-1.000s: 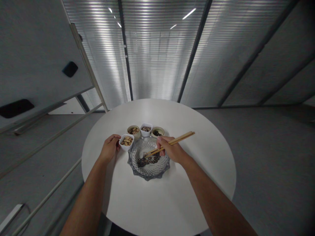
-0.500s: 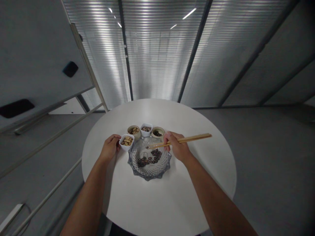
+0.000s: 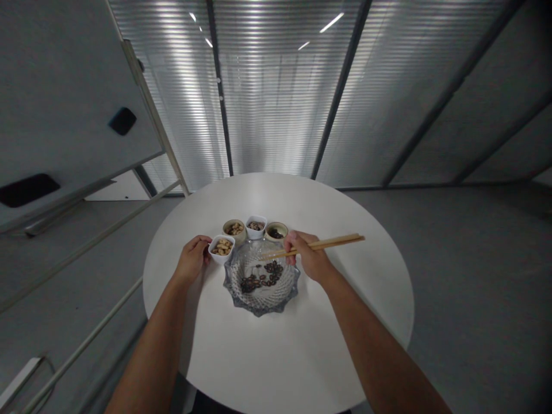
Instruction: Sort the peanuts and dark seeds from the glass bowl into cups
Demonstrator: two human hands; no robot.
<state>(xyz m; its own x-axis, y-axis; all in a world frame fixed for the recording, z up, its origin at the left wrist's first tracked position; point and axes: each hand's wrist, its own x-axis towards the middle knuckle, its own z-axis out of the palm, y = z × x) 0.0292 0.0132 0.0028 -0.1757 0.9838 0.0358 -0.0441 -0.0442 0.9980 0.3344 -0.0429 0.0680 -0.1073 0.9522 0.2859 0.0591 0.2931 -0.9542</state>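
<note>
My right hand (image 3: 308, 253) is closed around a pair of wooden chopsticks (image 3: 336, 241). Their tips reach left over the far part of a scalloped clear glass bowl (image 3: 261, 307), which holds several dark brown beans (image 3: 272, 276). Whether anything is between the tips is too small to tell. At the left, my left hand (image 3: 192, 261) has its curled fingers against the side of a small white square bowl (image 3: 219, 260) of pale nuts (image 3: 223, 246). Part of those fingers is hidden.
Behind the glass bowl stand a tan bowl (image 3: 226, 234) with light brown pieces, a white bowl (image 3: 255, 235) with speckled beans and another tan bowl (image 3: 282, 227) with dark seeds. All rest on a round white table (image 3: 276, 356). A whiteboard (image 3: 69, 86) stands at the left.
The chopsticks have shifted slightly left over the glass bowl with my right hand. A lone bean near their tips no longer shows clearly. My left hand stays by the white bowl.
</note>
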